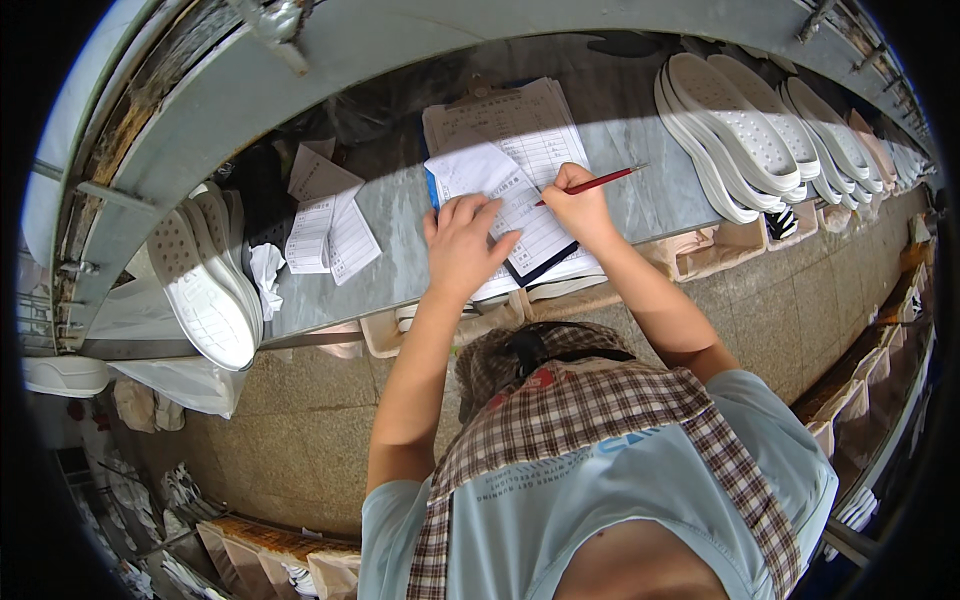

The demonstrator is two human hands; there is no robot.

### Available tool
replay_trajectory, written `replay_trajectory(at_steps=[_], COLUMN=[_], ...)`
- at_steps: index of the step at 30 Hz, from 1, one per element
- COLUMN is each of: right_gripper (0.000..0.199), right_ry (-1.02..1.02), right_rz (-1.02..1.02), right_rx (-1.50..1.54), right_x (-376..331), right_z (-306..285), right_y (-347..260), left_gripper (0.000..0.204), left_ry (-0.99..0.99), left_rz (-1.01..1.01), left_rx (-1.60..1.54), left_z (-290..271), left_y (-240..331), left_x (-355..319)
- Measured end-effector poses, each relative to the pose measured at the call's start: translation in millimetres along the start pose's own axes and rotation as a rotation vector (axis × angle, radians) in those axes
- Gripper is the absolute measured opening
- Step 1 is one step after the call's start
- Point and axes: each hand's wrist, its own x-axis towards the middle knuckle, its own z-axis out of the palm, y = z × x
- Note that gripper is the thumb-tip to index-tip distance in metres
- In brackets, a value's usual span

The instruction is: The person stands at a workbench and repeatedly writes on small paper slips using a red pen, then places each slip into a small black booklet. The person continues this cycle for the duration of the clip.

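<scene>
Well, upper centre, the right hand (582, 210) pinches a slim red pen (606, 180) over white printed paper (537, 236); the left hand (462, 245), fingers loosely spread, seemingly touches it.

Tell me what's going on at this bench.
A person is bent over printed sheets on a grey bench. The right hand grips a red pen, its lower end at the paper, while the left hand rests on the sheets' left side with fingers spread. Loose paper slips lie farther left. White shoe soles stand at both sides: a left group and a right group.
</scene>
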Motion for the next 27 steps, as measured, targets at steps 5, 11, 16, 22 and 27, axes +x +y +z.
replay_trajectory(at_steps=[5,11,16,22,27], right_gripper=[0.025,0.023,0.024,0.026,0.025], right_ry=[-0.021,-0.030,-0.128,-0.167,-0.166], right_rz=[0.019,0.121,0.025,-0.017,0.022], right_rx=[-0.049,0.174,-0.003,-0.122,-0.056], right_x=[-1.7,-0.7,-10.4,-14.9,-14.6], right_z=[-0.5,-6.5,-2.3,-2.1,-2.0], right_y=[-5.1,-14.2,-19.4,-19.1,-17.0], left_gripper=[0.047,0.050,0.063,0.064,0.063], left_ry=[-0.008,0.027,-0.017,-0.009,-0.018], left_rz=[-0.011,0.035,-0.002,-0.002,-0.006], left_rx=[0.003,0.026,0.001,-0.010,0.003], left_z=[1.7,-1.9,-2.5,-1.4,-2.6], left_y=[-0.1,2.0,3.9,2.9,3.8], left_x=[-0.2,-0.1,0.3,1.2,0.5])
